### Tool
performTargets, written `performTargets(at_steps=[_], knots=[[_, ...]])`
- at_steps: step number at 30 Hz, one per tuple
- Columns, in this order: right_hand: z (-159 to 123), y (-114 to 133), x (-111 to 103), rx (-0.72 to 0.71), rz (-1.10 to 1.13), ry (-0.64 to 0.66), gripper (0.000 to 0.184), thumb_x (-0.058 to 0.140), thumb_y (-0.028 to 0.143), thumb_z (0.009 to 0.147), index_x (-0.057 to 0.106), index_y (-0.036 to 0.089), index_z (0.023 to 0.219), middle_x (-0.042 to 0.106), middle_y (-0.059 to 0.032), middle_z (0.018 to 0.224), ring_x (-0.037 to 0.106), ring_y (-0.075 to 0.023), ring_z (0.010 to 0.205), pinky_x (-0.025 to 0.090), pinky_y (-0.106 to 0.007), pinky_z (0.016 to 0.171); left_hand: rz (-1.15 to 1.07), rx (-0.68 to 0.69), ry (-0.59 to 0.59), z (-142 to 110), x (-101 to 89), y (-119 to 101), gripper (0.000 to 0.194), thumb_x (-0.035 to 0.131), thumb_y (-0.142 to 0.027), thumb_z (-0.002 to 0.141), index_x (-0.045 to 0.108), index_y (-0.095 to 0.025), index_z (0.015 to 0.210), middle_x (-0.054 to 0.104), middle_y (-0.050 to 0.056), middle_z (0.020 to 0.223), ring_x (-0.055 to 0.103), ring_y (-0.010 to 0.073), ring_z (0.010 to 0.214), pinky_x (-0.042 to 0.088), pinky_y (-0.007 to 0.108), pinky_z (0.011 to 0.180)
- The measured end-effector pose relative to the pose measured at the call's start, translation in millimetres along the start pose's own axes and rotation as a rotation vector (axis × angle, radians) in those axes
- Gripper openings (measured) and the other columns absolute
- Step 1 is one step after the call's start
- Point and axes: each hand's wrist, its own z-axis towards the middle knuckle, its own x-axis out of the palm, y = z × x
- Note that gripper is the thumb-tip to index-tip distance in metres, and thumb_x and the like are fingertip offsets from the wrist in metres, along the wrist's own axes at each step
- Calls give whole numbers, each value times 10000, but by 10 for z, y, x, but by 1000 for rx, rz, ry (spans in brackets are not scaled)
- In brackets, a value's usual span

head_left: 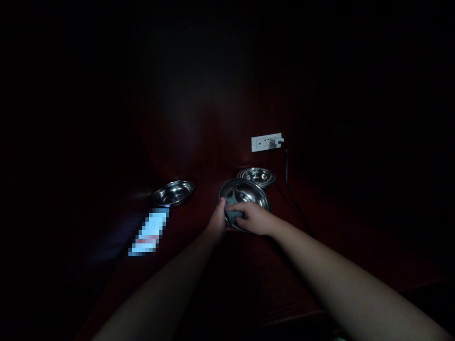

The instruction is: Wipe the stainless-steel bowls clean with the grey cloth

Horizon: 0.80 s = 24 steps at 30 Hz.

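A shiny steel bowl (254, 193) is tilted toward me above the dark red table. My left hand (216, 223) grips its left rim, thumb on the inner side and fingers hidden behind. Inside the bowl, my right hand (254, 218) presses a grey-green cloth (232, 208) against the inner wall, with its fingers closed on the cloth. Just behind the bowl, a steel dish (261, 176) rests on the table, partly covered by it. Another steel dish (174, 193) lies to the left, apart from both hands.
A lit, pixelated screen (149, 233) lies at the left on the table (284, 284). On the back wall is a white socket panel (262, 142) with a plugged-in charger (276, 139). Its dark cable (287, 170) runs down to the table's right side. The surroundings are very dark.
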Motion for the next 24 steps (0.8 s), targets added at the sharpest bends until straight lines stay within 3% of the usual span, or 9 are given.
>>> performTargets(at_steps=[11,18,24], knots=[[-1,-48,22,-1,-67,-40,467,507,26,707,658,198,1114,658,-43,1203,584,-195,1140,403,-340,1016,-37,13,92,48,-49,41,535,404,-565,878,568,-176,1206,712,125,993,694,245,810,573,393,646],[-8,-90,48,70,-211,-67,472,517,89,741,619,129,1200,559,-117,1339,514,-211,1248,367,-337,1072,-40,20,107,68,-58,57,516,409,-538,888,539,-189,1246,675,139,1115,685,258,882,573,439,696],[-9,-104,28,196,-334,-122,482,544,163,781,586,147,1261,502,-112,1392,485,-232,1277,372,-363,1083,-23,23,85,101,-87,85,552,443,-561,864,495,-221,1296,662,141,1144,684,256,883,578,439,678]])
